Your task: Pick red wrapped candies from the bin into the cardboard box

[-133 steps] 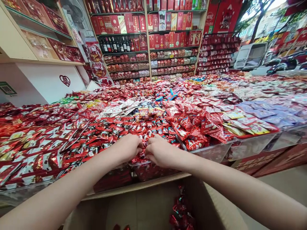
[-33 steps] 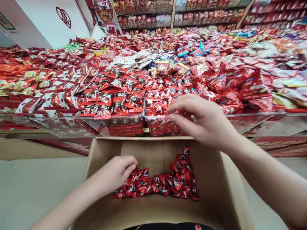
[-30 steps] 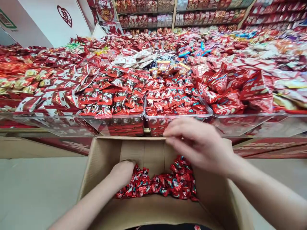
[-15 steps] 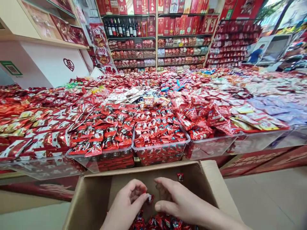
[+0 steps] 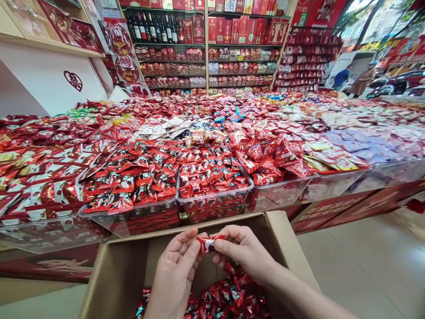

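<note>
left hand (image 5: 175,266) and right hand (image 5: 234,248) pinching one wrapped candy (image 5: 208,245)
at six o'clock in view, both grips are closed on the candy, one at each end, above an open cardboard box (image 5: 122,266) with loose red candies (image 5: 229,294) inside. beyond it at twelve, a clear bin (image 5: 215,194) heaped with red sweets (image 5: 212,170); farther, toward eleven, dark bottles (image 5: 152,30) in a row.

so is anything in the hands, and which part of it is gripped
Yes, a candy, pinched by its two ends: the left hand has one end, the right hand the other.
</note>
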